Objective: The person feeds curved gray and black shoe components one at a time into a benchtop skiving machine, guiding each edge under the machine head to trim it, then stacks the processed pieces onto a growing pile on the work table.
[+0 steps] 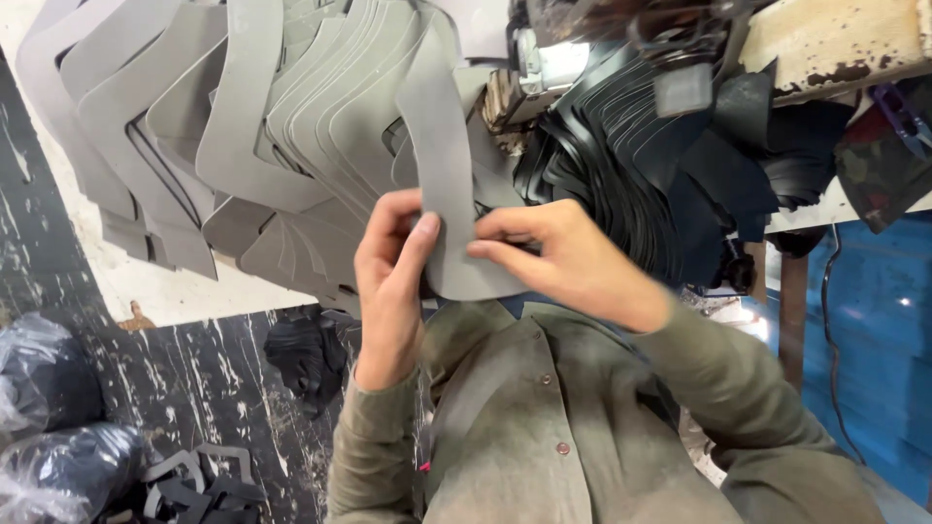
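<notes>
Head view shows the curved grey cut piece [449, 175] pinched between your two hands, its lower end just above your chest. Your left hand [388, 281] grips its left edge with the thumb pressed on the face, while your right hand [563, 257] clamps the right edge with thumb and forefinger. Behind it a fan of grey pieces [243, 116] spreads over the workbench [835, 39], with a stack of black pieces [660, 165] to the right.

— Pale, paint-stained worktable [126, 281], heaped with curved grey cut leather pieces [291, 107] toward one edge.
— Fanned stack of black cut leather pieces [621, 165] just beside, near the other edge.
</notes>
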